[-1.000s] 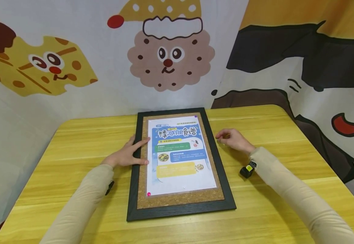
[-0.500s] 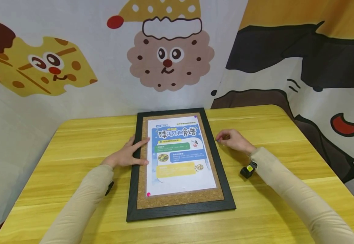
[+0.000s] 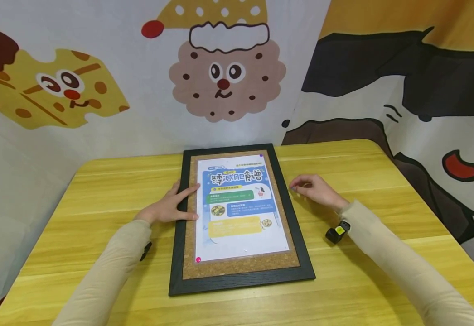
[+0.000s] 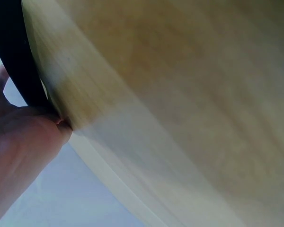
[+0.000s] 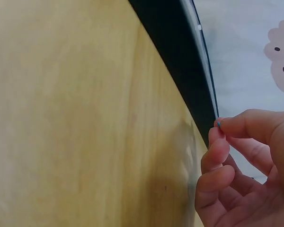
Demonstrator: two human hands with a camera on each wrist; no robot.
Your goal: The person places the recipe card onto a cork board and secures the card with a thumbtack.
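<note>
A black-framed cork board (image 3: 241,268) lies flat on the table, bearing a printed poster (image 3: 241,244) in blue, green and yellow. My left hand (image 3: 167,203) rests with spread fingers over the frame's left side, index finger and thumb reaching the poster's edge. Just off the frame's right side, my right hand (image 3: 316,190) pinches a tiny thumbtack (image 5: 218,124) between thumb and index finger. Only a blue-purple bit of it shows. A pink thumbtack (image 3: 198,259) marks the poster's lower left corner, a purple thumbtack (image 3: 261,155) its upper right.
The yellow wood-grain table (image 3: 98,208) meets a cloth backdrop (image 3: 139,131) printed with cartoon food at the back and sides. Each wrist wears a strap; a small black camera (image 3: 335,234) hangs under the right one.
My right forearm has shifted slightly right and the hand turned a little, the purple thumbtack coming into sight between its fingertips. My left hand and the board stay put.
</note>
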